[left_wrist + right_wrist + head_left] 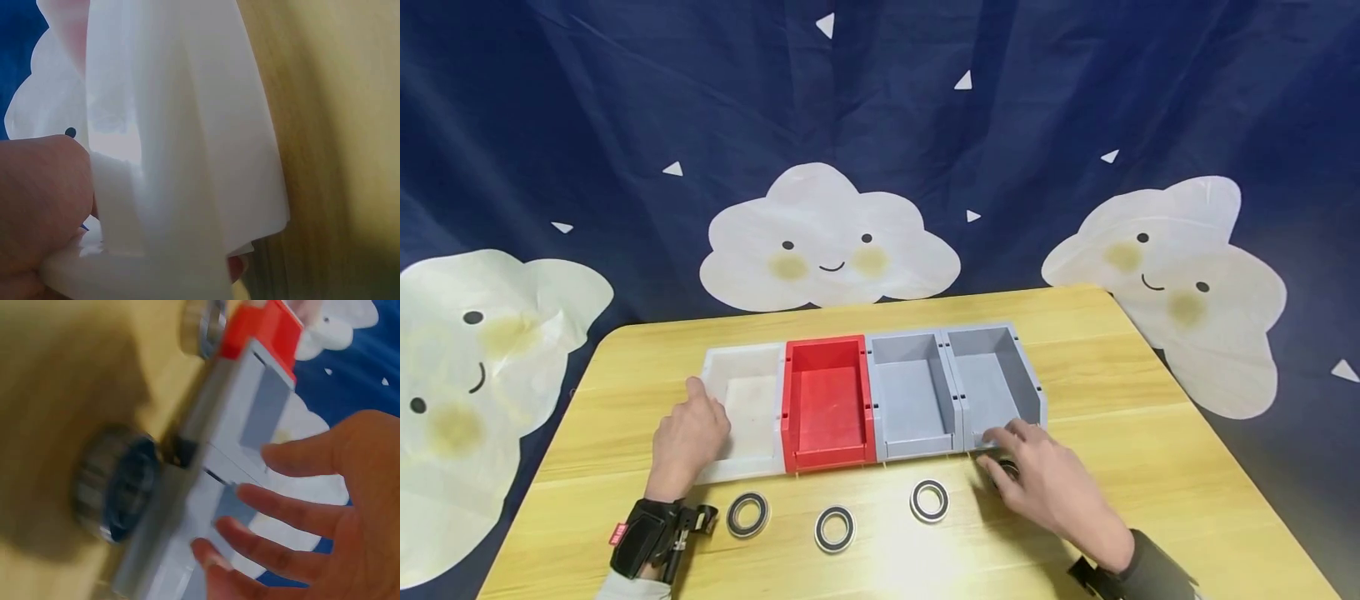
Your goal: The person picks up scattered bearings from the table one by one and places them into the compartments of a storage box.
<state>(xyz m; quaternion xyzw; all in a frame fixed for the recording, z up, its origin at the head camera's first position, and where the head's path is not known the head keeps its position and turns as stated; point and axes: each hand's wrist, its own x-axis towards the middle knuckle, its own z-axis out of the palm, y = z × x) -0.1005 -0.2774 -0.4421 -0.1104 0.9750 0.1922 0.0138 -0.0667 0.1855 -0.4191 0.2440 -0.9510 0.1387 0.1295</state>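
all four rings [819, 530] lie outside the bins [917, 448], nearer the tabletop's [1150, 467] front edge; the work looks barely begun. the left hand [688, 437] grips the white bin [741, 468]; the right hand [1048, 479], fingers [287, 507] spread wide, hangs by the rightmost ring [94, 481], not holding it.

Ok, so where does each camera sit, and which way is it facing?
Head: worn on the head, looking forward and down at the wooden-topped table, sealed bearings and bin row; the left hand and right hand both show.
Left wrist: worn on that wrist, looking closely at the white bin; part of the left hand shows at the left edge.
Right wrist: worn on that wrist, facing a bearing and gray bins, tilted; the right hand's fingers show.
Shared: head and right wrist both see the red bin.
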